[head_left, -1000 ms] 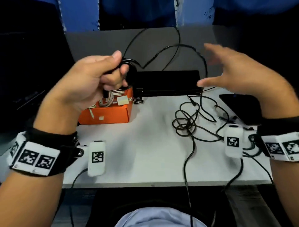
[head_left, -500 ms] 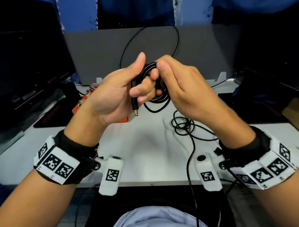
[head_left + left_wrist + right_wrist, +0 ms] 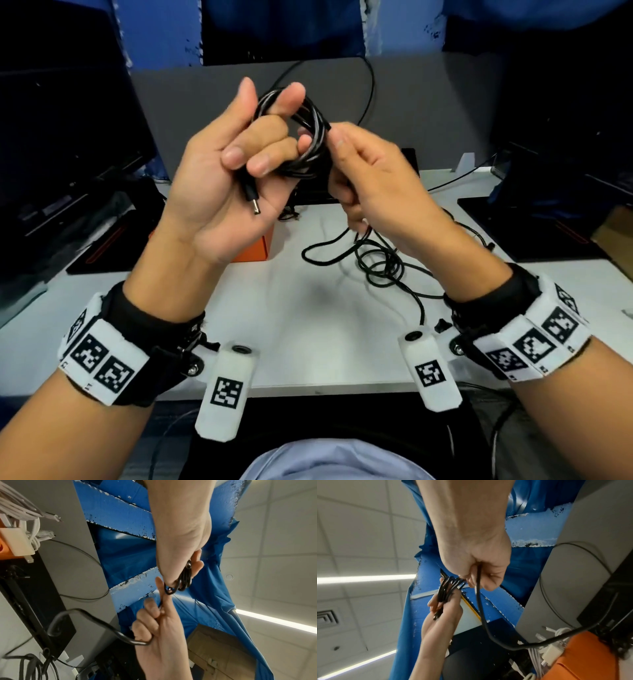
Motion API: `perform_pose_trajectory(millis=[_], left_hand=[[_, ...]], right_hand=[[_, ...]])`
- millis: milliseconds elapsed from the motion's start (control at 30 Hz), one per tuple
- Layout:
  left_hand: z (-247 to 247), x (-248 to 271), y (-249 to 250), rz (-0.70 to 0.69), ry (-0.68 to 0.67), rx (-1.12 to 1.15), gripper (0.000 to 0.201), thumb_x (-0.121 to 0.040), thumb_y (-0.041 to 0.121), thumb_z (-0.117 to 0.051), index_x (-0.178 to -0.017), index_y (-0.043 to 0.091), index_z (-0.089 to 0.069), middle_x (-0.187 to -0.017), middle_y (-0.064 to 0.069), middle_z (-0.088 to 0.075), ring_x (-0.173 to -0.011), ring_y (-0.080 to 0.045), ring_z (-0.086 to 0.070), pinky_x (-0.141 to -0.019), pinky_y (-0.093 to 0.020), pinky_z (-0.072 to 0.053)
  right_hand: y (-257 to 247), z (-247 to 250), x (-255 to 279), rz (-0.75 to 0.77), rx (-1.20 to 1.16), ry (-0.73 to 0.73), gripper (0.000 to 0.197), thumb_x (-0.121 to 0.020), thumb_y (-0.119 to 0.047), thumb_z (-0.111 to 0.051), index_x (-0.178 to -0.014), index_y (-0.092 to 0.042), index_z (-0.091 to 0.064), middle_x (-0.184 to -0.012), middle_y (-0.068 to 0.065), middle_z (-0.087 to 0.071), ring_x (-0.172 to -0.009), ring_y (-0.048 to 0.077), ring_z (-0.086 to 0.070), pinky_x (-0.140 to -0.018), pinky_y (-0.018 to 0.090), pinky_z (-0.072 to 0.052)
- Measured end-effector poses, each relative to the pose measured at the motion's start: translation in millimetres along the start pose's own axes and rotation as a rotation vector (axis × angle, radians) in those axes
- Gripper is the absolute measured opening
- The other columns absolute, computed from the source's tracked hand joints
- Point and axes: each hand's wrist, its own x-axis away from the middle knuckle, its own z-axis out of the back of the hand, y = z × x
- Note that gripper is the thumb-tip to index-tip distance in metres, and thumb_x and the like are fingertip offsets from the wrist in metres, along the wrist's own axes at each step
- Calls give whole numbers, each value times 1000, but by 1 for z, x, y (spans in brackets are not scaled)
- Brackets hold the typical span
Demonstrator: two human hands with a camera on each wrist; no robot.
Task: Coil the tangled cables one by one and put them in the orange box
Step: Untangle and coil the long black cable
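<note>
Midway up the head view, centre frame, a person's left hand point(image 3: 236, 164) holds a black cable coil point(image 3: 308, 137) w/ fingers curled through the loops, the barrel plug point(image 3: 252, 202) dangling over the palm. Right hand point(image 3: 370, 185) pinches the free run of the same cable just beside the coil, thumb and forefinger closed on it, feeding the next turn. Uncoiled slack point(image 3: 376, 263) lies in loose loops on the white desk point(image 3: 308, 325), centre-right of frame, running off the near edge.

Orange box point(image 3: 263, 248) sits behind the left wrist, lower centre, mostly hidden; the right wrist view shows it at lower right point(image 3: 594, 655) w/ white cables and an adapter point(image 3: 551, 651) already inside.

Judgement: coiling is partly done, with a fair length still on the desk. To do it well, keep each new turn the same size as those held, let the line slide through the right pinch so twists run out, and lift slack clear before it snags in its own loops.

Room to move: both hands are raised well above the desk, w/ open space between them and the surface. A grey partition point(image 3: 428, 113) stands behind, dark monitors point(image 3: 68, 144) at frame left and right. The path down-left to the box looks open, though the box is already part full.
</note>
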Motion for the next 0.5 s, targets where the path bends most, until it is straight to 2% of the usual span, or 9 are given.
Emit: perform_pose_trajectory(millis=[33, 67, 133, 167, 200, 267, 333, 433, 500], left_hand=[[2, 0, 1, -32, 24, 19, 49, -112, 32, -29, -114, -5, -62, -47, 6, -43, -51, -9, -46, -100, -23, -46], [4, -1, 2, -69, 55, 18, 49, -112, 31, -29, -116, -6, -61, -49, 6, -43, -53, -9, -45, -99, -23, -47], [7, -3, 1, -153, 157, -99, 49, -113, 31, -29, -121, -7, -58, -51, 7, -41, -54, -8, -44, -96, -24, -47], [9, -5, -2, -196, 220, -215, 48, -113, 31, -29, -120, -8, -57, -53, 8, -40, -56, -8, -43, -94, -24, -48], [10, -7, -5, -240, 274, -365, 46, -113, 30, -30, -117, -8, -56, -55, 9, -41, -58, -8, -43, -92, -26, -48], [11, -6, -13, -320, 346, -841, 40, -111, 28, -34, -101, 0, -60, -61, 9, -51, -68, -9, -52, -95, -33, -47], [11, -5, -24, -327, 301, -1431, 37, -110, 27, -37, -92, 7, -62, -71, 7, -63, -77, -10, -62, -97, -39, -48], [10, -2, -29, -185, 165, -1964, 43, -104, 43, -33, -106, 9, -59, -79, 5, -68, -80, -21, -65, -82, -46, -50], [11, 0, -21, -29, 107, -2026, 48, -103, 50, -30, -97, 11, -57, -79, 2, -66, -78, -24, -63, -78, -49, -49]], right_hand=[[4, -4, 1, -48, 26, -11, 31, -112, -39, -39, -93, -37, -64, -67, 4, -36, -45, 6, -32, -43, 28, -47], [8, -8, 2, -122, 36, -40, 30, -112, -39, -38, -100, -35, -65, -68, 6, -38, -44, 6, -34, -50, 39, -58], [14, -17, 6, -295, 3, -173, 32, -113, -40, -34, -131, -29, -58, -70, 10, -43, -40, 9, -34, -66, 59, -63], [17, -21, 9, -368, -36, -262, 36, -113, -40, -33, -142, -29, -50, -70, 9, -45, -39, 11, -33, -68, 61, -62], [17, -25, 12, -430, -76, -354, 38, -113, -41, -32, -147, -31, -43, -70, 8, -45, -38, 12, -31, -65, 57, -63], [14, -31, 16, -501, -94, -498, 36, -113, -42, -34, -146, -31, -41, -69, 5, -45, -38, 12, -27, -48, 35, -57], [7, -28, 18, -491, -9, -565, 24, -112, -37, -38, -124, -22, -52, -68, 4, -44, -40, 11, -24, -39, 21, -36], [-3, -8, 16, -439, 120, -599, 28, -107, -20, -47, -84, -19, -63, -62, 2, -42, -39, 11, -25, -38, 19, -24], [-10, 7, 14, -421, 195, -601, 27, -106, -22, -53, -90, -15, -74, -58, -1, -36, -42, 12, -24, -39, 20, -23]])
